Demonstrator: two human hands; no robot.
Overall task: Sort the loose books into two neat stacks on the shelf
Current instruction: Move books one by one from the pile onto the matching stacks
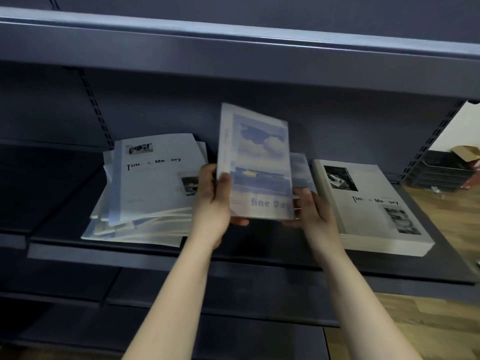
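A blue "Fine Day" book (255, 162) with clouds on its cover is tilted up above the middle of the dark shelf (155, 255). My left hand (213, 201) grips its lower left edge, thumb on the cover. My right hand (311, 211) holds its lower right corner from beneath. On the left lies a messy pile of books (145, 193) topped by a "Time & Memory" cover. On the right sits a neat stack (368, 209) of "Time & Memory" books. Another blue book (301, 167) lies behind the raised one, mostly hidden.
An upper shelf (233, 48) overhangs close above the books. Lower shelves (78, 320) run below. At far right, beyond the shelf post, black stacked trays (441, 172) and a cardboard box (465, 152) stand on a wooden floor (446, 203).
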